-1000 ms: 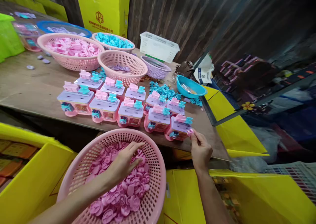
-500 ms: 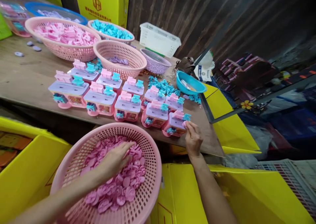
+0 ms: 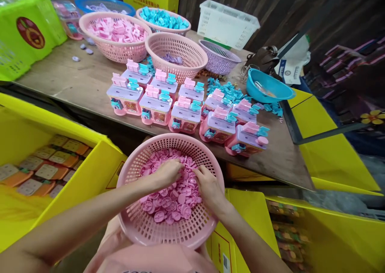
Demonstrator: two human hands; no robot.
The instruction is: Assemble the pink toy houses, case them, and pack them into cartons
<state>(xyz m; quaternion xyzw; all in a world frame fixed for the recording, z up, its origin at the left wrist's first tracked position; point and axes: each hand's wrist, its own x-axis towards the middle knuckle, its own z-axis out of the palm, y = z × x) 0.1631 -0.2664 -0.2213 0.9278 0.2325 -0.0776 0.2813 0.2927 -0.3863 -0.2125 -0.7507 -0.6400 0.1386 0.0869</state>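
Note:
A pink round basket point(image 3: 170, 241) in front of me holds a heap of small pink plastic discs point(image 3: 177, 205). My left hand point(image 3: 170, 172) is over the heap with its fingers closed. Just right of it, my right hand point(image 3: 209, 187) pinches thumb and fingers together at the discs. The fingertips almost meet; what they hold, if anything, I cannot make out. On the table edge ahead stand several pink and lilac toy units point(image 3: 218, 126) with pink and turquoise pieces on top. The rightmost toy unit point(image 3: 248, 138) has a pink disc point(image 3: 262, 141) at its right side.
Behind the toys are a basket of pink parts point(image 3: 117, 50), a basket of turquoise parts point(image 3: 164, 18), a lilac basket point(image 3: 219, 60) and a turquoise bowl point(image 3: 267, 90). Yellow cartons point(image 3: 99, 160) flank me below the table point(image 3: 72, 86). A metal bar crosses at right.
My right hand has left the rightmost toy unit and come down into the basket beside my left hand. A pink disc shows on that toy's side. The whole view has shifted.

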